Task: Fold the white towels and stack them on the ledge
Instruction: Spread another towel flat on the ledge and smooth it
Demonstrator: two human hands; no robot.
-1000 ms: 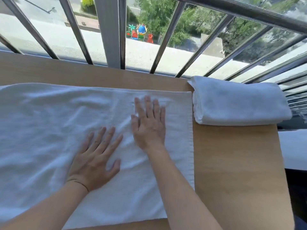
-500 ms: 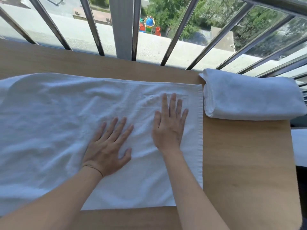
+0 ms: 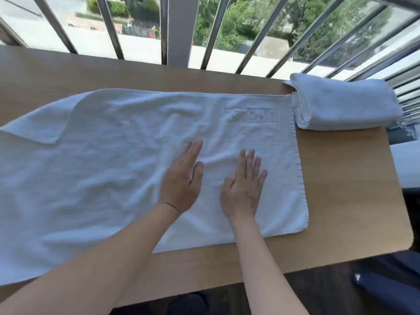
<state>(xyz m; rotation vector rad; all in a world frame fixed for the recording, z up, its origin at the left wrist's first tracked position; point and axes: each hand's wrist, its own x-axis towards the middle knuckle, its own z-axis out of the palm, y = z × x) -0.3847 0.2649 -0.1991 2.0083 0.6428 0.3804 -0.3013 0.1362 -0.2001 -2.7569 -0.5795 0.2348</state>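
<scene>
A large white towel (image 3: 102, 169) lies spread flat over the wooden ledge (image 3: 345, 201), with embossed lettering near its far right corner and its far left corner turned over. My left hand (image 3: 181, 180) rests palm down on it, fingers together. My right hand (image 3: 244, 187) lies flat beside it, fingers slightly apart, closer to the towel's right edge. Neither hand grips the cloth. A folded white towel (image 3: 343, 103) sits at the ledge's far right corner, touching the spread towel's corner.
Metal railing bars (image 3: 175, 30) run along the far edge of the ledge, with trees and pavement far below. The ledge ends at a rounded corner on the right. Dark floor and a blue shoe (image 3: 372, 285) lie below the near edge.
Both hands have slid towards the right and nearer side of the towel, staying flat. The view has tilted down, showing the ledge's near edge and the towel's embossed lettering.
</scene>
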